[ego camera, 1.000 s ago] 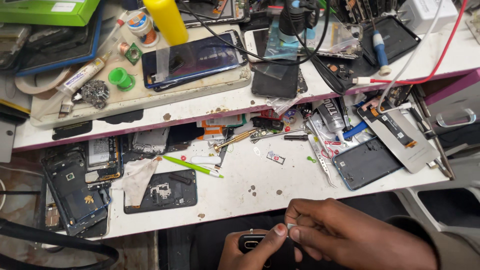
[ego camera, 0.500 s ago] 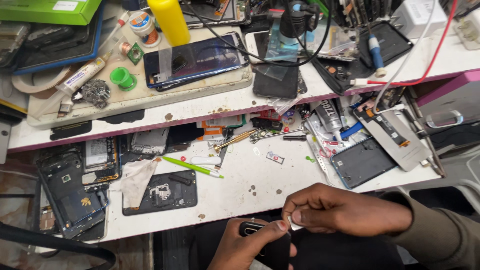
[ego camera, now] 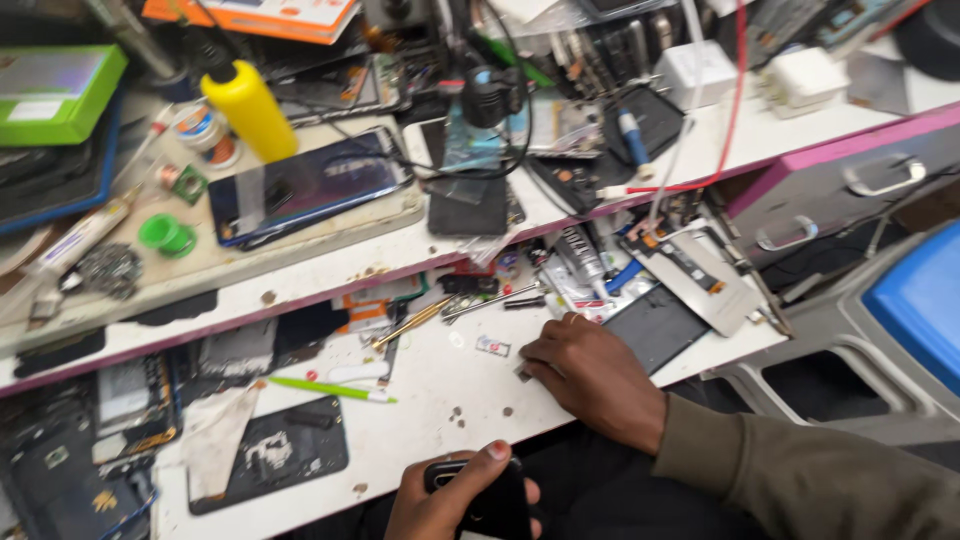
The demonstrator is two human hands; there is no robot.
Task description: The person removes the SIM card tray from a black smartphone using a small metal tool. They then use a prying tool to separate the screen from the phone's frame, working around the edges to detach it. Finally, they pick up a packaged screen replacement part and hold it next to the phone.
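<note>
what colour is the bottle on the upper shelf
Yellow bottle with a black cap, clearest in the head view.

A small black phone (ego camera: 478, 500) sits at the near edge of the scene, below the white bench, gripped in the left hand (ego camera: 440, 500) with the thumb laid across its top end; it is dark and glossy, and only its upper part shows. Further in, a little to the right, the right hand (ego camera: 590, 375) rests knuckles-up on the bench top, its fingertips pressed down on a tiny part (ego camera: 524, 374) too small to make out.
</note>
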